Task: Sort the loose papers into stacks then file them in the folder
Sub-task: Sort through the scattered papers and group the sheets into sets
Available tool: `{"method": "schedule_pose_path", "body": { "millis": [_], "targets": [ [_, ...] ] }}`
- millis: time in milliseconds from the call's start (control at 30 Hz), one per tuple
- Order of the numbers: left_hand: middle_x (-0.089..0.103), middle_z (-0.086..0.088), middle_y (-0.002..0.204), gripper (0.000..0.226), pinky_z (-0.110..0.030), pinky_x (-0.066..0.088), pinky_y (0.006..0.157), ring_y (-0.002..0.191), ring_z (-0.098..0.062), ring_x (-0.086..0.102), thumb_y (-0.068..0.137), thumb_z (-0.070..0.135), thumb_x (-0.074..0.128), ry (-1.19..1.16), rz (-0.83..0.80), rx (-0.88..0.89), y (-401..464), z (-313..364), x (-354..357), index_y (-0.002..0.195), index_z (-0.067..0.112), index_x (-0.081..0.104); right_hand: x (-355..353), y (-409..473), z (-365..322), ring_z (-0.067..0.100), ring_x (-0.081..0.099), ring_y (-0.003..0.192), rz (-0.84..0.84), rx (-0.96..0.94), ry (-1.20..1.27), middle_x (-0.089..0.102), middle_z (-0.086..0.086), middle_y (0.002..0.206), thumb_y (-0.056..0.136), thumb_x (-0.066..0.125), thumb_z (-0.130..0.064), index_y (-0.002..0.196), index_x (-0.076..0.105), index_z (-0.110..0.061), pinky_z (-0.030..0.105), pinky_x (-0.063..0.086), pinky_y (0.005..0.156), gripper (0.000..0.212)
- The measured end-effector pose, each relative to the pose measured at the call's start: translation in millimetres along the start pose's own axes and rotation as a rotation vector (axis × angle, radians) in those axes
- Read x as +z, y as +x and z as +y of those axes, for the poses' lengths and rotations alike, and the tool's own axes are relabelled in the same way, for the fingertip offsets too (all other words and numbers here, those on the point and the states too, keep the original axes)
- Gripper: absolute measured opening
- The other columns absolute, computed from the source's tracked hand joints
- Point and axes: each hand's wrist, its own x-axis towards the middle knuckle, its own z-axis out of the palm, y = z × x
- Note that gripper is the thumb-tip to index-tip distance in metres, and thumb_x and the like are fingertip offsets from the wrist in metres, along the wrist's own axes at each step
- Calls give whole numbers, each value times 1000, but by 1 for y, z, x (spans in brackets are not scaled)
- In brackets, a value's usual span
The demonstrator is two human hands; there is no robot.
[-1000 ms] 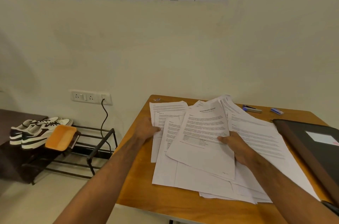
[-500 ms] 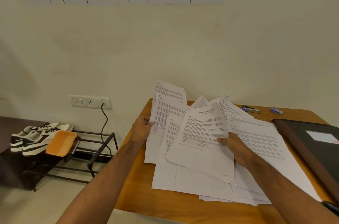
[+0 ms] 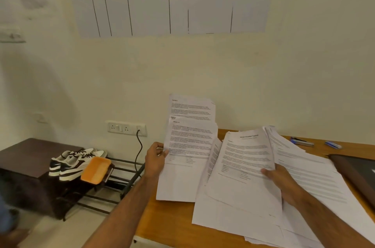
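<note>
Sorting gets under way at a wooden desk [image 3: 174, 219] set against a cream wall, where a wide spread of loose papers [image 3: 316, 182] covers most of the top and overlaps in no clear order. At about three o'clock from that spread, the dark folder [image 3: 357, 168] lies at the desk's right edge, only partly in view, and none of the sheets appear to be in it yet.

The left hand [image 3: 155, 159], at nine o'clock from the pile, pinches a few lifted sheets [image 3: 188, 146] by their left edge between thumb and curled fingers, holding them nearly upright and clear of the heap. The right hand [image 3: 284, 184] grips the titled page [image 3: 243, 158] lying on top of the pile, thumb on its face, fingers hidden beneath.

Doing this step well likely means reading each heading before letting go, since the pages look alike, and keeping the lifted sheets squared so the stacks line up. The held sheets sag at their free corner, so a firmer hold lower down would probably steady them. A bare patch of desk at seven o'clock from the heap seems the natural place to start a stack.

At twelve o'clock sit a small stapler [image 3: 302, 141] and a blue item [image 3: 332, 145], too small to identify.
</note>
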Motion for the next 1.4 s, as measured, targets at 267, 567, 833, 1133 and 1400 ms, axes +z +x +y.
{"method": "schedule_pose_path", "body": {
  "millis": [267,567,833,1133,1400],
  "targets": [
    [70,-5,99,15,-32,58,70,90,-22,70,94,6,64,-48,-15,0,2,-4,1,95,18,57,2,0,-8,34,60,123,-24,-36,86,64,9,134,85,76,-22,141,54,-19,63,44,107,61],
    [72,-3,91,16,-22,54,57,77,-14,71,88,15,74,47,-38,-52,-1,-4,3,95,12,59,-3,0,-10,36,59,124,8,-5,87,63,10,135,94,66,-8,142,53,-16,64,42,108,50],
    [65,4,71,35,-17,44,47,62,-9,63,80,28,82,266,-30,-95,-8,-1,2,71,12,53,-10,3,-9,37,60,122,29,57,17,65,12,132,97,62,-3,138,56,-10,59,43,110,42],
    [65,-2,71,31,-24,48,48,61,-14,62,80,25,82,512,-165,-46,17,1,-12,72,7,59,-33,3,-21,36,60,122,85,52,-11,64,13,133,98,60,-3,140,56,-7,53,44,110,42],
    [61,-8,120,46,-36,48,84,105,-25,58,83,26,78,715,-327,56,12,0,6,118,9,54,-79,-10,-17,32,60,113,172,100,0,63,14,133,98,58,0,140,54,-3,45,46,105,42]
  ]
}}
